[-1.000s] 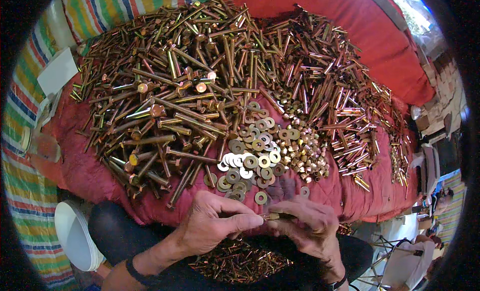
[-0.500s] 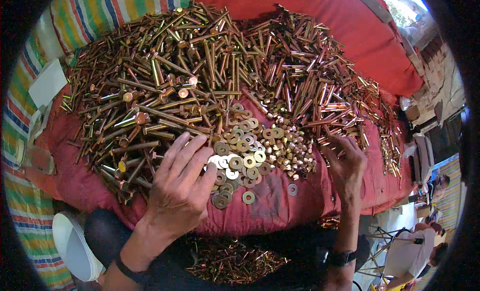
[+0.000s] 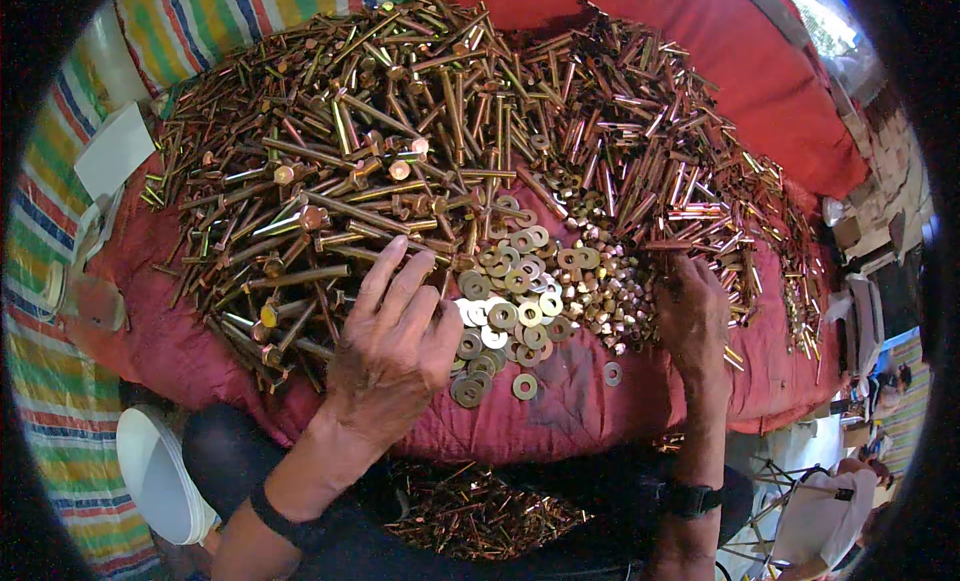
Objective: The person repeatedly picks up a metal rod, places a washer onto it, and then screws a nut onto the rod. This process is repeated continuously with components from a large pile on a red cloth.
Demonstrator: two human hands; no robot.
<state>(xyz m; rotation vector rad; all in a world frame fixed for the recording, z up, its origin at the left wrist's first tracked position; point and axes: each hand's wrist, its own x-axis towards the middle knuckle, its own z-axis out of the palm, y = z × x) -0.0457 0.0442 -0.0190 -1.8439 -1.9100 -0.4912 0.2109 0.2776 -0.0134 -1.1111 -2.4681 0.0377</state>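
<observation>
My left hand (image 3: 393, 346) is over the near edge of a large heap of gold-coloured hex bolts (image 3: 345, 216). Its fingers are bent forward and slightly apart, tips against the bolts, and its thumb is beside a pile of flat washers (image 3: 502, 313). My right hand (image 3: 692, 321) reaches down at the near edge of a heap of slim metal tubes (image 3: 690, 196), just right of a pile of small nuts (image 3: 608, 291). Its fingers are curled together, and whatever is between them is hidden. One washer (image 3: 612, 373) lies apart near the right wrist.
Everything lies on a red padded cloth (image 3: 450, 426). More small metal parts (image 3: 485, 511) lie below its near edge, between dark-clothed legs. White round lids or plates (image 3: 155, 476) stand at lower left, and a white card (image 3: 113, 151) farther up. Another person (image 3: 815, 516) sits at lower right.
The whole scene has shifted right and slightly up in view. My right fingers have drawn closer together at the tubes and nuts. My left hand has barely moved against the bolts.
</observation>
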